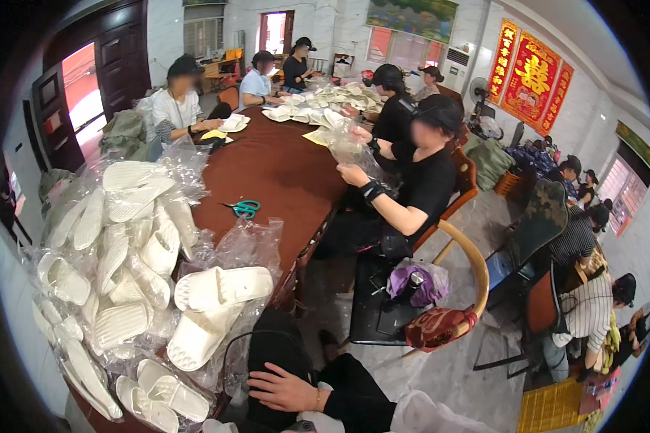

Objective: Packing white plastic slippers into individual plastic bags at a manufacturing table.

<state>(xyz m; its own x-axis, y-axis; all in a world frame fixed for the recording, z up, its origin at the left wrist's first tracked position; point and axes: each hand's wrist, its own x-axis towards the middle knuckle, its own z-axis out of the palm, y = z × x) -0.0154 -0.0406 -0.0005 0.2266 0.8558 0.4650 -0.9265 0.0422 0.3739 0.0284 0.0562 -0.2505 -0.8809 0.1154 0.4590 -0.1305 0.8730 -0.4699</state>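
My right hand (287, 390) lies flat on my black-clad leg (271, 346) at the bottom middle. Its fingers are apart and point left, and it holds nothing. A thin bracelet sits at the wrist, and a black sleeve (354, 397) runs off to the right. My left hand is not in view. The closest things to the hand are two loose white slippers (220, 289) on crumpled clear plastic at the table's near end.
A large heap of white slippers (115, 245) in clear bags covers the near left of the long brown table (282, 173). Green-handled scissors (245, 209) lie mid-table. Several people sit around the table handling slippers and bags. A wooden chair (477, 267) with a red bag stands to the right.
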